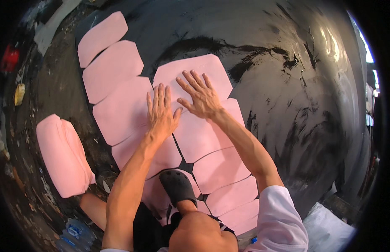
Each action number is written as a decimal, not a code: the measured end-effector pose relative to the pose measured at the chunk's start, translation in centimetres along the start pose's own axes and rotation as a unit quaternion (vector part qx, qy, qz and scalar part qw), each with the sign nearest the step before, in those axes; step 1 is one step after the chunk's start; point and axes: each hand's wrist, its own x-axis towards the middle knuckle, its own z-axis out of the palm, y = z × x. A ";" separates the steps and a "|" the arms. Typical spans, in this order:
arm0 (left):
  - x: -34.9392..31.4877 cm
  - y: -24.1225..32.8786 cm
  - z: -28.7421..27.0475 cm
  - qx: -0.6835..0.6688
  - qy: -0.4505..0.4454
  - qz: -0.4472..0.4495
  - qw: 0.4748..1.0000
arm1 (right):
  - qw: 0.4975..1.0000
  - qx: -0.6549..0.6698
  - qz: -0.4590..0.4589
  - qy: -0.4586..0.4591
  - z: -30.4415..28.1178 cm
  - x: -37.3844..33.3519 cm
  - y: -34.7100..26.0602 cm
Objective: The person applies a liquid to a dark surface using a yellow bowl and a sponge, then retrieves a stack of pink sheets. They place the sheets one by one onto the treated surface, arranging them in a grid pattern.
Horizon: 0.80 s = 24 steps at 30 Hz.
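Note:
Pink sheets with clipped corners lie in two overlapping columns on a dark, smeared surface; their material I cannot make out. My right hand (200, 95) rests flat, fingers spread, on the top sheet (211, 69) of the right column. Beside it, my left hand (162, 110) lies palm down, fingers stretched forward, near the seam between the columns, partly over a left-column sheet (119, 107). Both hands hold nothing. Closer to me, a dark clog (177, 185) on my foot stands on the lower pink sheets. My forearms hide parts of both columns.
A thick folded or stacked pink bundle (62, 157) lies at the left, beside a bare leg (94, 208). Plastic bottles (75, 235) are at the lower left. A white sheet or bag (327, 229) lies at the lower right. A red object (10, 58) is at the far left.

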 end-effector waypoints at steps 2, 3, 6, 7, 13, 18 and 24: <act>-0.4 -1.9 -2.0 0.000 -0.044 0.000 0.999 | 0.993 -0.095 0.065 -0.012 -1.3 2.1 3.4; -0.9 -3.3 -3.6 -0.017 -0.081 -0.016 0.996 | 0.987 -0.084 0.134 0.026 -2.0 2.9 4.1; -3.2 -3.1 -11.7 -0.021 0.016 -0.023 0.999 | 0.974 -0.120 0.186 0.051 -1.5 0.9 5.9; -4.6 -4.2 -15.0 0.012 0.101 -0.043 0.994 | 0.974 -0.108 0.193 0.047 -1.1 -0.2 5.2; -24.1 -19.2 -30.9 0.225 0.209 -0.507 0.805 | 0.987 0.001 0.140 -0.074 1.4 -8.1 -9.8; -25.8 -20.3 -32.8 0.110 0.196 -0.517 0.826 | 0.983 -0.029 0.143 -0.108 0.9 -8.5 -11.2; -24.7 -21.5 -35.6 -0.200 0.293 -0.589 0.726 | 0.979 -0.020 0.153 -0.136 0.4 -8.3 -11.8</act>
